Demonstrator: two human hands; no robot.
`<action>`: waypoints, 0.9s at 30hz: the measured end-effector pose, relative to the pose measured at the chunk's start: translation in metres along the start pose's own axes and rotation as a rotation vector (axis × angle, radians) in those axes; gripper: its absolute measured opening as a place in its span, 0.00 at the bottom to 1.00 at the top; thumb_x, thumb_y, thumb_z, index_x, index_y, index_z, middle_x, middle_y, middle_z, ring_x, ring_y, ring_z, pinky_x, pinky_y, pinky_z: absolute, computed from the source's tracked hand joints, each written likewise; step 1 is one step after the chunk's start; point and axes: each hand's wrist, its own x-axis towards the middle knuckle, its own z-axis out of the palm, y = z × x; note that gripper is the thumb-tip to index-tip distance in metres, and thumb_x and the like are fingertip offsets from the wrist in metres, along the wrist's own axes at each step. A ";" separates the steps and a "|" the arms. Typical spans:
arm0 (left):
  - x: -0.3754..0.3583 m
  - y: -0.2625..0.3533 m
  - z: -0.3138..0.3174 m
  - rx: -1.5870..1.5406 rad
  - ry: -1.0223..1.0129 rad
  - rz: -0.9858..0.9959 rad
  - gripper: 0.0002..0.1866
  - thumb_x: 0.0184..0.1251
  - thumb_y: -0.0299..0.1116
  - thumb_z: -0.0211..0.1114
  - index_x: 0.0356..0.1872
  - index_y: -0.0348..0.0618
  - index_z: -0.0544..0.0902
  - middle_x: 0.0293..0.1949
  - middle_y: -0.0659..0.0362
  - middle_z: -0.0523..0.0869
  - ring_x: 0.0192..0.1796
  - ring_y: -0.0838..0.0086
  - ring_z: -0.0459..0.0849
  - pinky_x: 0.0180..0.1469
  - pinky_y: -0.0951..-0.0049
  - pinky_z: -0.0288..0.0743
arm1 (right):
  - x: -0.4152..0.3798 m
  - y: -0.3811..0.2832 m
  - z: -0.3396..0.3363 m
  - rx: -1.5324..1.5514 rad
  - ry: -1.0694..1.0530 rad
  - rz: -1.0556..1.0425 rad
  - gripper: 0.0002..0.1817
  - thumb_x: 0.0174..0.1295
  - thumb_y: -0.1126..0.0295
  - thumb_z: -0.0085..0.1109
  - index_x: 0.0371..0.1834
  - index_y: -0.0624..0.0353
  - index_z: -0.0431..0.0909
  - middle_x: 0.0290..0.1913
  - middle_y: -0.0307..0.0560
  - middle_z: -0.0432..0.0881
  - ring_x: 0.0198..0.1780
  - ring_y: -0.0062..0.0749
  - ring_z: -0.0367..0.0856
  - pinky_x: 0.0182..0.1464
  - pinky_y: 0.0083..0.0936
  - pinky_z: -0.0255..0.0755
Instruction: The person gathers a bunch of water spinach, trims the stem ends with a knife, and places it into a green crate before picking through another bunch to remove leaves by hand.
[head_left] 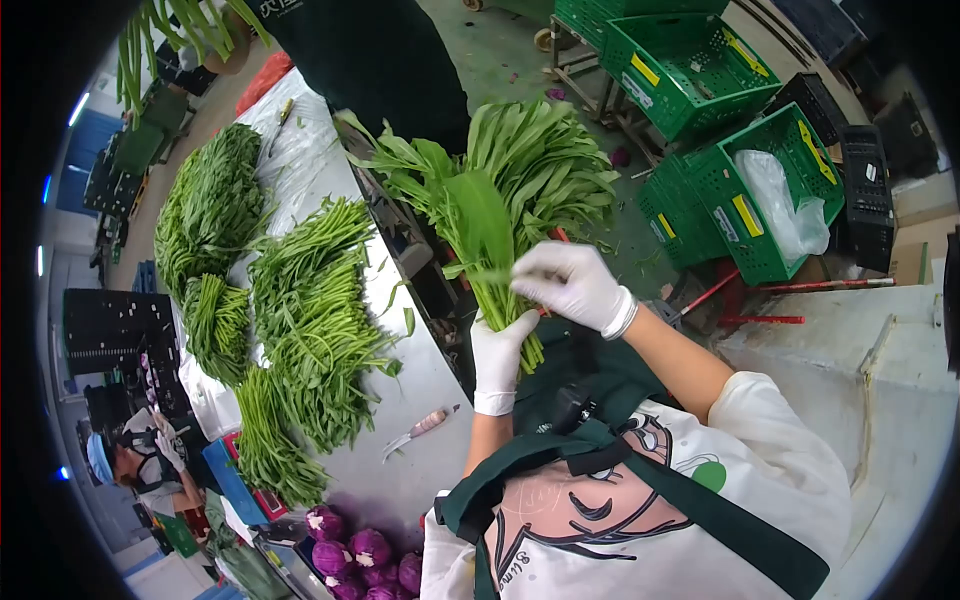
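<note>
Left hand (497, 357) grip clamped round the stems of the leafy greens bunch (505, 190), held upright beside the worktop (410, 400); right hand (570, 285) grip pinches a leaf just above.

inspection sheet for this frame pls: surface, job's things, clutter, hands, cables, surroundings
Surface: long grey metal table, partly covered by white plastic sheeting.
Job's things: bunch of long-leaved green vegetables, stems gripped low, leaves fanned upward.
Clutter: piles of green leafy stalks on the table; small knife with a pinkish handle lying flat; purple round cabbages at the near end.
Hands: left hand, white-gloved, closed round the bunch's stems; right hand, white-gloved, pinching at the stems higher up.
Cables: nothing seen.
Surroundings: green plastic crates on the floor, one holding a white plastic bag; black crates; another person in dark clothing across the table.
</note>
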 end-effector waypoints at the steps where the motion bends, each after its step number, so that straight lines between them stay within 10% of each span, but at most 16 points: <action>1: -0.003 0.003 -0.002 -0.004 0.002 -0.041 0.11 0.53 0.25 0.68 0.39 0.35 0.81 0.28 0.62 0.81 0.24 0.80 0.78 0.27 0.79 0.72 | 0.002 -0.006 -0.003 0.252 0.080 0.166 0.07 0.59 0.70 0.63 0.38 0.59 0.80 0.30 0.37 0.76 0.32 0.20 0.74 0.38 0.19 0.70; 8: 0.001 0.000 -0.001 -0.146 0.016 -0.070 0.13 0.52 0.23 0.68 0.40 0.33 0.81 0.34 0.60 0.84 0.33 0.80 0.81 0.37 0.80 0.74 | -0.016 0.004 0.015 0.076 0.069 -0.005 0.08 0.61 0.69 0.61 0.36 0.63 0.77 0.46 0.50 0.81 0.48 0.33 0.79 0.49 0.25 0.71; 12: 0.008 -0.023 -0.019 -0.168 0.001 -0.016 0.13 0.52 0.22 0.67 0.41 0.32 0.81 0.34 0.59 0.84 0.33 0.78 0.81 0.38 0.79 0.75 | -0.035 -0.001 0.036 -0.079 0.150 -0.285 0.08 0.58 0.71 0.63 0.37 0.62 0.76 0.38 0.47 0.82 0.37 0.38 0.82 0.43 0.25 0.74; 15: 0.003 -0.003 -0.009 -0.119 0.052 -0.079 0.13 0.52 0.21 0.67 0.41 0.32 0.81 0.34 0.59 0.84 0.32 0.78 0.81 0.38 0.79 0.75 | -0.045 -0.003 0.019 0.628 0.144 0.161 0.09 0.62 0.70 0.61 0.40 0.62 0.75 0.37 0.45 0.84 0.37 0.23 0.82 0.43 0.20 0.74; 19: 0.003 0.003 -0.003 -0.101 0.100 -0.030 0.09 0.52 0.23 0.68 0.35 0.37 0.79 0.28 0.62 0.81 0.26 0.80 0.78 0.28 0.79 0.71 | -0.027 0.017 -0.031 0.722 -0.189 0.351 0.09 0.61 0.70 0.60 0.42 0.60 0.76 0.37 0.44 0.84 0.38 0.28 0.82 0.43 0.24 0.74; 21: 0.004 -0.003 -0.003 -0.082 0.113 0.010 0.11 0.51 0.23 0.69 0.37 0.36 0.79 0.28 0.61 0.81 0.26 0.79 0.79 0.29 0.79 0.73 | -0.017 0.038 -0.025 -0.770 0.301 -0.109 0.12 0.53 0.71 0.64 0.42 0.56 0.79 0.38 0.43 0.83 0.39 0.39 0.80 0.46 0.31 0.72; 25: 0.009 -0.019 -0.006 -0.060 0.072 0.036 0.20 0.51 0.20 0.68 0.47 0.34 0.76 0.40 0.58 0.83 0.38 0.77 0.81 0.42 0.78 0.75 | -0.012 0.003 0.009 -0.312 0.107 -0.187 0.14 0.49 0.64 0.66 0.40 0.50 0.82 0.38 0.42 0.78 0.45 0.38 0.73 0.48 0.35 0.66; 27: 0.008 -0.022 0.000 0.009 0.064 0.217 0.19 0.52 0.22 0.67 0.47 0.34 0.75 0.41 0.56 0.83 0.41 0.74 0.82 0.45 0.75 0.75 | -0.006 -0.014 0.023 -0.579 -0.004 -0.372 0.12 0.51 0.59 0.64 0.38 0.48 0.83 0.36 0.40 0.75 0.43 0.36 0.71 0.47 0.32 0.64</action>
